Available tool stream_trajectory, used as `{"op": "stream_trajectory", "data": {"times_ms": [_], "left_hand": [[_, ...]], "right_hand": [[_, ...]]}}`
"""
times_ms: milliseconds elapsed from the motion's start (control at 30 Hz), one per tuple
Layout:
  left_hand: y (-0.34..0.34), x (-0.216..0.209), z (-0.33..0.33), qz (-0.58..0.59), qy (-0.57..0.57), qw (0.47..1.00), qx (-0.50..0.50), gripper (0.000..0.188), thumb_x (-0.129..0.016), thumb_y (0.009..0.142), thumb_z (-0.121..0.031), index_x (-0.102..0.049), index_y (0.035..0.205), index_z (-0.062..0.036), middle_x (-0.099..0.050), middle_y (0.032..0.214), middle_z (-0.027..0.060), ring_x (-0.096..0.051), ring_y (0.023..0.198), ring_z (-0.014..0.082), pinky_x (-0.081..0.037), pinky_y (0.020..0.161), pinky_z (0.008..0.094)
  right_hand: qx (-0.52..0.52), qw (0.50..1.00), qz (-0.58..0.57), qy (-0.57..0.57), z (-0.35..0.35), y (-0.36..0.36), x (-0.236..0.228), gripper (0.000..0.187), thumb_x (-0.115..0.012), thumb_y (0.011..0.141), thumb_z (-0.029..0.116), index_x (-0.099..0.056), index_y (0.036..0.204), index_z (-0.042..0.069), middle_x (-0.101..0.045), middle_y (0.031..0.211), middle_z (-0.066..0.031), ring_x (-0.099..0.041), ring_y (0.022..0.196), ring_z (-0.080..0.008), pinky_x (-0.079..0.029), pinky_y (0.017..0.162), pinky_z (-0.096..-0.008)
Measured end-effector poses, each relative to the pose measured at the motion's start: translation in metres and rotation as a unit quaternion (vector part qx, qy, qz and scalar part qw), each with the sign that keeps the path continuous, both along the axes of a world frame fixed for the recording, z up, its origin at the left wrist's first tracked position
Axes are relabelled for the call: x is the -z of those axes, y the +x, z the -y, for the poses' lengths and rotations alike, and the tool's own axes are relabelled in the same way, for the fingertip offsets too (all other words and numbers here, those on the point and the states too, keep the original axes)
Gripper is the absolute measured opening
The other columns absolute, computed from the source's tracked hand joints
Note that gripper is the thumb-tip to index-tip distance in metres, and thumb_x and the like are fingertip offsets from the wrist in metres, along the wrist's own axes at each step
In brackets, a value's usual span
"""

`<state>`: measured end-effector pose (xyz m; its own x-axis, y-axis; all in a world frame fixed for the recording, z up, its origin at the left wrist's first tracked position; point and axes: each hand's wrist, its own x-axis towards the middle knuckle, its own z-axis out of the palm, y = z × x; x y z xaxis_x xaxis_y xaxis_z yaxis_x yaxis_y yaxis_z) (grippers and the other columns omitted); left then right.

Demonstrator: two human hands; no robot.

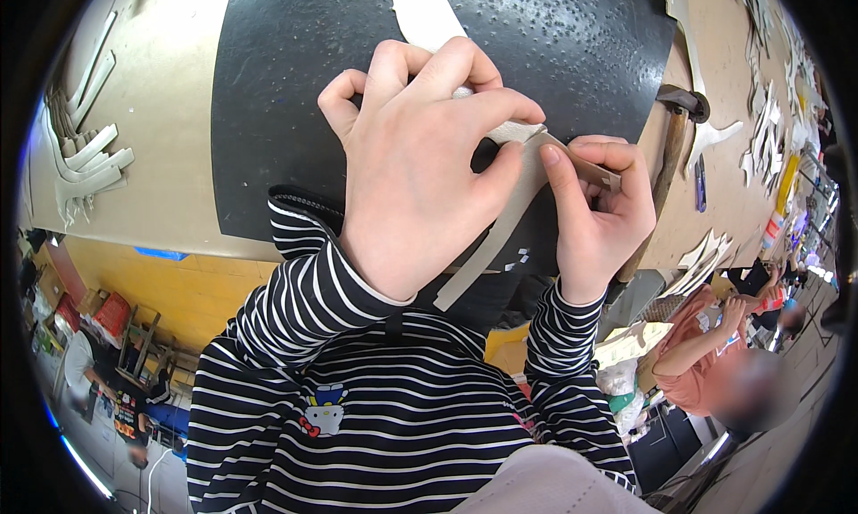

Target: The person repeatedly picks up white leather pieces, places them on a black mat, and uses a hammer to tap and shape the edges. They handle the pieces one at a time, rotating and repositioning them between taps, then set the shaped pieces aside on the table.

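Observation:
A pale, curved strip (500, 237) that looks like leather runs under my hands, its narrow tail hanging past the mat's near edge. My left hand (420, 147) lies over it, palm down, with index finger and thumb closing on its edge. From the right, my right hand (603, 210) pinches the same place between thumb and curled fingers. A flat tan piece (585, 167) lies across those right fingers; whether it is a tool or part of the strip I cannot tell. Farther off, a wider pale piece (424, 9) rests on the mat, and my left hand hides how it joins.
The pitted black mat (277, 112) covers the table's middle. Right of it lie a hammer (684, 105), a purple pen (700, 188) and several pale cut pieces (706, 262). More pieces (85, 161) are stacked at left. A person in a salmon shirt (693, 358) is at the right.

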<state>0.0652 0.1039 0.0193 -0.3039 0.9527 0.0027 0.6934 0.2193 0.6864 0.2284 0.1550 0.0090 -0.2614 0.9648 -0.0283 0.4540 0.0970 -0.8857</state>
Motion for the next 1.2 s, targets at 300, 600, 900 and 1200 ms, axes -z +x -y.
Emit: {"op": "stream_trajectory", "data": {"times_ms": [300, 600, 900, 1200], "left_hand": [[0.000, -0.001, -0.001, 0.000, -0.006, 1.000, -0.002, 0.021, -0.076, 0.077, -0.019, -0.080, 0.097, -0.0232, -0.057, 0.095, -0.0096, -0.048, 0.101, 0.0141, -0.023, 0.096, 0.0377], [0.000, -0.002, -0.001, -0.003, -0.012, 1.000, 0.000, 0.020, -0.076, 0.077, -0.019, -0.080, 0.096, -0.0232, -0.056, 0.095, -0.0094, -0.048, 0.101, 0.0142, -0.024, 0.096, 0.0377], [0.001, -0.002, -0.002, 0.004, -0.009, 1.000, -0.003, 0.020, -0.077, 0.077, -0.019, -0.080, 0.096, -0.0234, -0.056, 0.094, -0.0097, -0.048, 0.101, 0.0140, -0.024, 0.096, 0.0380], [0.001, -0.003, -0.001, 0.004, -0.015, 1.000, 0.001, 0.020, -0.078, 0.077, -0.020, -0.081, 0.096, -0.0230, -0.056, 0.095, -0.0093, -0.047, 0.102, 0.0143, -0.023, 0.096, 0.0382]], "right_hand": [[-0.045, 0.997, 0.032, 0.063, -0.003, 0.002, -0.002, 0.019, -0.082, 0.079, 0.000, -0.075, 0.096, 0.004, -0.065, 0.085, 0.0003, -0.044, 0.059, -0.0008, -0.032, 0.050, -0.0177], [-0.011, 0.999, 0.036, 0.026, -0.004, -0.001, -0.003, 0.014, -0.082, 0.079, 0.001, -0.075, 0.092, 0.003, -0.063, 0.088, 0.0004, -0.042, 0.058, 0.0004, -0.030, 0.048, -0.0177], [0.012, 0.999, 0.043, -0.005, -0.004, -0.006, -0.007, 0.011, -0.080, 0.081, 0.001, -0.074, 0.090, 0.002, -0.062, 0.087, 0.0001, -0.045, 0.059, -0.0003, -0.032, 0.049, -0.0179], [0.033, 0.999, 0.035, -0.021, -0.004, -0.010, -0.009, 0.009, -0.079, 0.081, -0.001, -0.073, 0.089, 0.000, -0.062, 0.086, -0.0007, -0.048, 0.061, -0.0019, -0.034, 0.050, -0.0189]]}}
